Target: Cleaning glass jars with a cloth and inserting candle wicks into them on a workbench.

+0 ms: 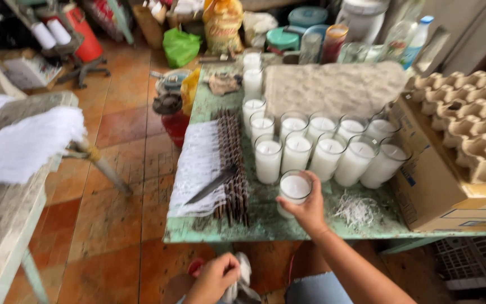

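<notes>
The right hand (309, 211) wraps a glass candle (294, 190) standing near the front edge of the green table (277, 225), just ahead of two rows of like candles (327, 152); its fingers cover the glass's right side and base. The left hand (216, 277) is closed on a white rag (242, 281) below the table edge, the rag partly hidden by the hand and cut off by the frame. A dark knife (212, 186) lies on white cloth (198, 169) beside a bundle of brown sticks (232, 163). A cardboard box (428, 186) with egg trays (468, 118) runs off the right edge
</notes>
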